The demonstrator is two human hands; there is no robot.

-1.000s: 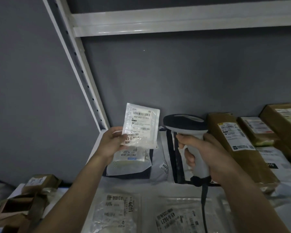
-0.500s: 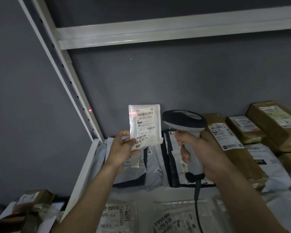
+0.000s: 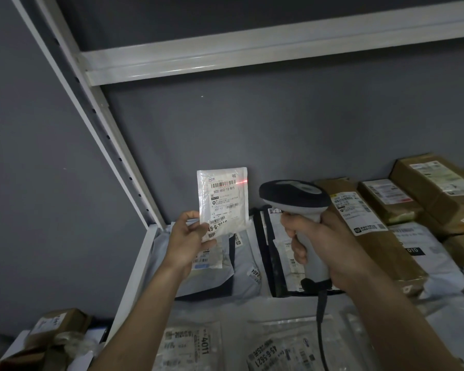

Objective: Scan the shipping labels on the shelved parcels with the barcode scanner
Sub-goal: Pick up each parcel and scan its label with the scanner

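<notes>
My left hand (image 3: pixel 189 241) pinches the lower left corner of a small white pouch parcel (image 3: pixel 223 202) and holds it upright above the shelf, label facing me. A red scan line lies across the barcode near the pouch's top right edge. My right hand (image 3: pixel 330 247) grips the handle of a white and dark barcode scanner (image 3: pixel 295 195), whose head sits just right of the pouch and points toward it. The scanner's cable (image 3: pixel 322 317) hangs down from the handle.
White mailer bags (image 3: pixel 214 274) lean at the shelf's back left. Brown taped boxes with labels (image 3: pixel 359 218) fill the right side. Clear labelled bags (image 3: pixel 188 346) lie at the front. A white shelf post (image 3: pixel 97 124) slants at left, with an upper shelf rail (image 3: pixel 252 54) above. Brown boxes (image 3: pixel 54 325) sit lower left.
The pouch has been turned more upright and squarer to the scanner. The red scan light, earlier on the shelf post, now falls on the pouch's barcode.
</notes>
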